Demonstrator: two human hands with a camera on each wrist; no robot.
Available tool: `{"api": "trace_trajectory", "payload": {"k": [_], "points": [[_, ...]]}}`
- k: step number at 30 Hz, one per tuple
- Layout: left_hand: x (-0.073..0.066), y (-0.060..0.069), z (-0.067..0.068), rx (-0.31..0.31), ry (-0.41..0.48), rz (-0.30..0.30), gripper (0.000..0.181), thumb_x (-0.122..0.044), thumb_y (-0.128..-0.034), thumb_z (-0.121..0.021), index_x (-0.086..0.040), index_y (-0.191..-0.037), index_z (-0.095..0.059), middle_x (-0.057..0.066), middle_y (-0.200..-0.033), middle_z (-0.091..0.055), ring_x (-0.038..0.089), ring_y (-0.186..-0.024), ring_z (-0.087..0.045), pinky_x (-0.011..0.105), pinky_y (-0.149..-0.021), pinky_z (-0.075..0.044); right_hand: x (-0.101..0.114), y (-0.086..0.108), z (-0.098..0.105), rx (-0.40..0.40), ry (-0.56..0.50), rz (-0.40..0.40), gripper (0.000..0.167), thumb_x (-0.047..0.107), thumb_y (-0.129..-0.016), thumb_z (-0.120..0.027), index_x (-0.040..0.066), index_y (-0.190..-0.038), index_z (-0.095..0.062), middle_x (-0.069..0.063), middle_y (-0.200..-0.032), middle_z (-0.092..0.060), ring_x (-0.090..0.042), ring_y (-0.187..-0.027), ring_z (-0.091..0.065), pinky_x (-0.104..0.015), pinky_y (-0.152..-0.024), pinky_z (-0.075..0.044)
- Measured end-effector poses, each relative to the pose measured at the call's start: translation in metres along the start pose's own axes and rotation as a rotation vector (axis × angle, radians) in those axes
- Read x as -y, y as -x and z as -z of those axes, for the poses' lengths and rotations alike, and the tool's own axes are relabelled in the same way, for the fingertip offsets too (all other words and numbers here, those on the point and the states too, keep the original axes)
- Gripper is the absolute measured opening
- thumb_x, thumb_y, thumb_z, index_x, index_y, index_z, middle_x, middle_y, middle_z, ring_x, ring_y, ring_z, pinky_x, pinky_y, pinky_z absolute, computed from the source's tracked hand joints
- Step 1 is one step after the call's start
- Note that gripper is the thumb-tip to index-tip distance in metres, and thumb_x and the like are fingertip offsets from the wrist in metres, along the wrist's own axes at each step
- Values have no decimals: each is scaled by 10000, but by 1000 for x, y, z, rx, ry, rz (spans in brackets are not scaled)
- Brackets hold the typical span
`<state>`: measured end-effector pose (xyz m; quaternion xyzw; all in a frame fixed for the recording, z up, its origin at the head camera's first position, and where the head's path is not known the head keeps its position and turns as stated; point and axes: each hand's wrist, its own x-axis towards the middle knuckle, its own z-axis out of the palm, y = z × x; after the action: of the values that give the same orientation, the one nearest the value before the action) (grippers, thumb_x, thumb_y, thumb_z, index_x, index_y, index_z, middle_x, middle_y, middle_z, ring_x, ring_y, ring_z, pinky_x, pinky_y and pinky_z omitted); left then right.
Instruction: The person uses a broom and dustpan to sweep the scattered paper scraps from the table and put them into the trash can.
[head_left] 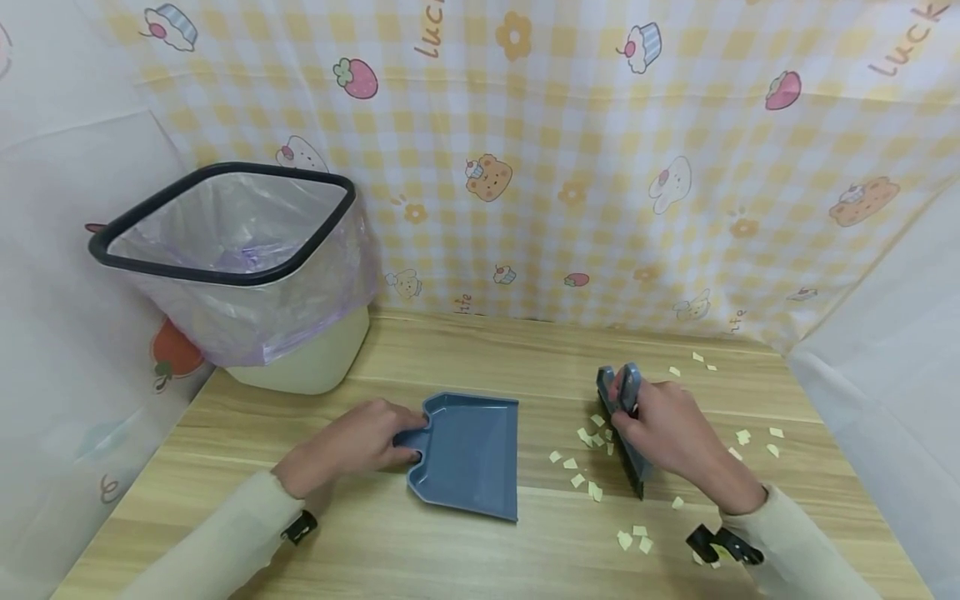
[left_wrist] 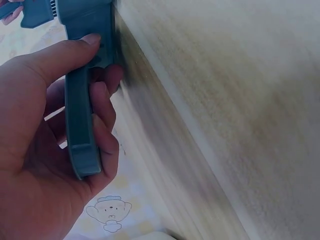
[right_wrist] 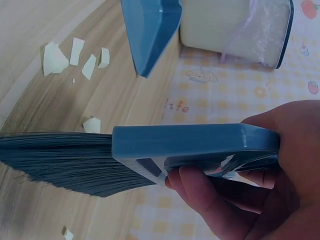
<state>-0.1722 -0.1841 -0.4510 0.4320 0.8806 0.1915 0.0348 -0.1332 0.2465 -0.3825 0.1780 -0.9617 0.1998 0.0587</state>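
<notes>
A blue dustpan [head_left: 468, 458] lies flat on the wooden table, its straight edge facing right. My left hand [head_left: 360, 446] grips its handle [left_wrist: 81, 125], fingers curled round it in the left wrist view. To the right, my right hand [head_left: 667, 425] holds a small blue brush [head_left: 626, 433] with dark bristles [right_wrist: 65, 160] pointing down to the table. Pale yellow paper scraps [head_left: 577, 480] are scattered between the dustpan and the brush, and more scraps [head_left: 743, 437] lie right of the brush and near the right wrist.
A cream bin [head_left: 307, 367] with a black rim [head_left: 255, 277] and a clear purplish liner stands at the back left. A yellow checked cloth [head_left: 570, 150] hangs behind the wooden table [head_left: 375, 533], with white sheeting at both sides.
</notes>
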Motion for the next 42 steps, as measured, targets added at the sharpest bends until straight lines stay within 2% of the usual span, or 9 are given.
{"api": "trace_trajectory", "payload": {"k": [7, 10, 16, 24, 26, 29, 32, 36, 42], "points": [[-3, -1, 1, 1, -84, -56, 353, -175, -985, -852, 42, -1252, -777, 195, -1226, -789, 336, -1102, -786, 445, -921, -646, 3, -3, -4, 2, -19, 22, 145, 36, -919, -711, 131, -1025, -683, 96, -685, -598, -116, -594, -522, -333, -552, -477], [-4, -2, 2, 10, -110, -59, 295, -187, -992, -849, 8, -1203, -785, 134, -1138, -807, 242, -982, -794, 400, -839, -659, 6, -4, -7, 4, -33, 36, 154, 37, -911, -717, 141, -1021, -689, 99, -683, -602, -116, -597, -514, -331, -551, -475], [-6, -3, 3, 24, -129, -47, 259, -204, -992, -852, -17, -1158, -786, 61, -1024, -789, 80, -779, -671, 304, -694, -599, 13, -6, -10, 12, -70, 63, 176, 28, -904, -704, 173, -1002, -687, 123, -667, -578, -92, -594, -503, -317, -566, -480], [-7, -3, 4, 29, -127, -45, 250, -216, -994, -850, -25, -1140, -780, 45, -985, -772, 15, -708, -554, 253, -640, -532, 22, -7, -13, 46, -128, 125, 190, 22, -911, -716, 130, -1067, -707, 108, -670, -601, -16, -530, -439, -264, -481, -404], [-8, -3, 5, 33, -126, -41, 265, -222, -993, -851, -20, -1149, -781, 53, -991, -774, 2, -684, -486, 231, -620, -483, 24, -7, -13, 50, -150, 142, 191, 16, -915, -717, 127, -1070, -708, 100, -692, -620, 0, -523, -429, -258, -476, -406], [-8, -3, 5, 36, -128, -38, 281, -223, -992, -852, -11, -1163, -782, 59, -992, -774, 2, -676, -475, 225, -613, -470, 25, -7, -13, 32, -172, 167, 202, -2, -903, -715, 130, -1055, -708, 99, -729, -646, 9, -540, -442, -256, -497, -434], [-8, -3, 5, 38, -134, -39, 279, -217, -992, -853, -8, -1164, -782, 66, -1000, -776, 1, -678, -475, 223, -616, -472, 25, -5, -11, -3, -156, 165, 215, -26, -876, -700, 125, -1028, -691, 113, -687, -606, 17, -536, -431, -255, -487, -434], [-9, -4, 5, 41, -138, -43, 255, -207, -991, -855, -15, -1140, -778, 69, -1003, -775, 3, -666, -459, 215, -608, -462, 29, 0, -7, -38, -95, 120, 204, -27, -870, -692, 124, -998, -644, 150, -582, -444, 32, -485, -372, -244, -430, -393], [-10, -4, 6, 50, -147, -36, 265, -214, -988, -857, -12, -1141, -778, 83, -1015, -778, 4, -669, -469, 224, -614, -479, 40, 6, -13, -64, -6, 82, 210, 24, -886, -713, 159, -936, -559, 148, -570, -339, -29, -480, -357, -272, -429, -341]]}}
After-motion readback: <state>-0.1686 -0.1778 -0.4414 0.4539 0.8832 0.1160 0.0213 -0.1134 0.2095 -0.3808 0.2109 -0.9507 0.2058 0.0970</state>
